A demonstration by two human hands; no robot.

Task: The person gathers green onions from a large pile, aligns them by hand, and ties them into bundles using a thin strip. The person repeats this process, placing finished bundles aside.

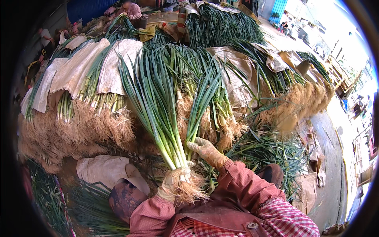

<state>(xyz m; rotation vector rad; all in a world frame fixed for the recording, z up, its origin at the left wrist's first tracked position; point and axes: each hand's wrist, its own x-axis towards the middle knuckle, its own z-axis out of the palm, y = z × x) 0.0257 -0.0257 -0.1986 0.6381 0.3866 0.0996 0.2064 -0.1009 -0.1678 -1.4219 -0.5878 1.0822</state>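
My left hand (170, 183), in a pale, soiled work glove, grips a bunch of long green onions (165, 133) around their white lower stems. Brown stringy roots (192, 188) hang out below that grip, and the dark green leaves fan upward and away from me. My right hand (208, 152), gloved too, has its thumb and fingers at the lower stem of a green onion stalk (194, 127) on the right side of the bunch. Just beyond the bunch, more onions with roots (228, 127) lean on a pile.
Root-out onion piles, partly under woven sacks (80, 65), stand at left and right. A tall onion heap (222, 26) rises behind. Loose leaves (266, 154) litter the ground on my right; more onions (97, 207) lie by my left knee. Another person (133, 11) sits at the back.
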